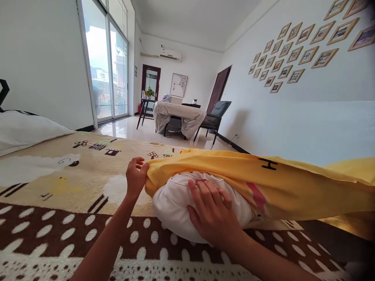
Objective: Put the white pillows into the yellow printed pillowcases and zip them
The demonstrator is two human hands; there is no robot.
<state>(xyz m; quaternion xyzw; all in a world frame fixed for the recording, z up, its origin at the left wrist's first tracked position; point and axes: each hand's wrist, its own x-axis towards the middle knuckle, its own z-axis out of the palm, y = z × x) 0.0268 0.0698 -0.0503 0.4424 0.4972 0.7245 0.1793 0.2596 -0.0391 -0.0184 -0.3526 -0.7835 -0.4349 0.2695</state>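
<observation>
A white pillow (175,207) lies on the bed, partly inside a yellow pillowcase (205,160) with a black letter and a pink patch on it. My left hand (136,175) is closed on the pillowcase's edge at the left of its opening, thumb and fingers pinching the cloth. On top of the pillow rests my right hand (215,212), its fingers apart and slightly bent, pressing into the white fabric. The pillow's far part is hidden under the yellow cloth, which stretches away to the right.
Beneath everything spreads a beige and brown patterned blanket (96,175). Another white pillow (26,128) lies at the left. Beyond the bed stand a covered table (178,111), a dark chair (218,117) and a small side table (143,113). Framed pictures (294,54) hang on the right wall.
</observation>
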